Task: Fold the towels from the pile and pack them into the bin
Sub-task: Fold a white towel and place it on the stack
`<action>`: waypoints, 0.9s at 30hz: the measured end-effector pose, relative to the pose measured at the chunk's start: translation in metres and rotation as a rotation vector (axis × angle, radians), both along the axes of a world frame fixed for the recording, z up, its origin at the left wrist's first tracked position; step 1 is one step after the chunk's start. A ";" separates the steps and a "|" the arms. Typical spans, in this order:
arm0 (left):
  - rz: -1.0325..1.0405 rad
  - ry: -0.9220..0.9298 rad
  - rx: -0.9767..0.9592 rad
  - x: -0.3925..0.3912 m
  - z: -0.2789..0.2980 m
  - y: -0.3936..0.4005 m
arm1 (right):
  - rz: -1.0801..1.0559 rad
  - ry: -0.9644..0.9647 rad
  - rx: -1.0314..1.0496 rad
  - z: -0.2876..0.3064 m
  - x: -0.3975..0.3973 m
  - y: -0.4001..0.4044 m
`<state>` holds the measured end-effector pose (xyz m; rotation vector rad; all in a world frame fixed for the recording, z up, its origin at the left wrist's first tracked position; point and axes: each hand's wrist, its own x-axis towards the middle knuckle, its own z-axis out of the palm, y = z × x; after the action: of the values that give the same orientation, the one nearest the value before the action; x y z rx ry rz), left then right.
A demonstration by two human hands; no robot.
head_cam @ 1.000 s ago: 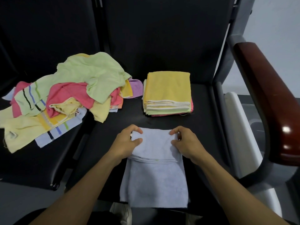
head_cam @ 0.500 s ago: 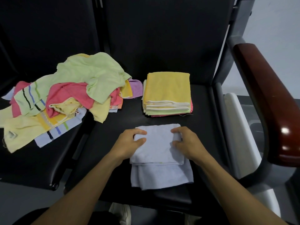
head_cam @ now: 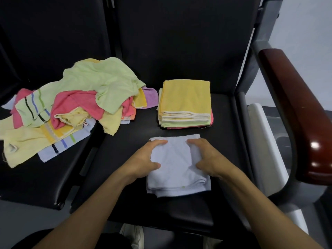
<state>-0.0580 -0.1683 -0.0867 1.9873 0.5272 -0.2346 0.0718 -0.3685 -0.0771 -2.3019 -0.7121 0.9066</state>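
My fingers (head_cam: 158, 141) on the left hand (head_cam: 143, 160) curl over the far left corner of the pale blue towel (head_cam: 177, 166), thumb lying on top of the cloth, so that hand grips the fold by its side. My right hand (head_cam: 206, 159) does the same on the other side, fingers bent over the far right corner and thumb pressing into the top layer. Both hands hold the towel between them at lower centre of the frame, on the black seat (head_cam: 224, 123).

The towel looks folded down to a thick square, with several layers showing at its near edge, slightly uneven. I judge this fold nearly finished; it wants squaring, then stacking.

Just above it in the frame, apart from it, sits the folded stack (head_cam: 186, 101), a yellow towel on top with pale, green and pink edges beneath. So a handful are done.

At the left of the frame the loose pile (head_cam: 80, 97) is still large: green, pink, yellow, striped and purple pieces tangled together. That is most of the work left. No bin shows anywhere in view, so as far as I can see, packing has not begun.
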 end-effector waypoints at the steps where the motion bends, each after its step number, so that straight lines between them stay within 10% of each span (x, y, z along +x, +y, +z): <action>1: -0.013 0.013 0.008 0.000 0.000 0.000 | 0.005 0.001 -0.017 -0.001 0.000 -0.001; 11: -0.025 0.026 0.343 0.004 -0.003 -0.008 | -0.102 -0.120 -0.042 -0.011 -0.002 -0.002; 16: 0.050 -0.145 0.744 0.018 -0.004 -0.032 | -0.052 -0.666 0.009 -0.006 -0.024 0.017; 22: -0.146 0.060 0.841 0.032 -0.040 -0.055 | 0.359 -0.613 -0.236 -0.052 -0.039 0.037; 27: -0.100 0.170 0.822 0.028 -0.054 -0.038 | 0.228 -0.643 -0.296 -0.063 -0.023 0.027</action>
<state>-0.0300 -0.2060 -0.1404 2.8129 0.7051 -0.2771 0.0484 -0.3415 -0.1399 -2.8530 -1.1888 0.3570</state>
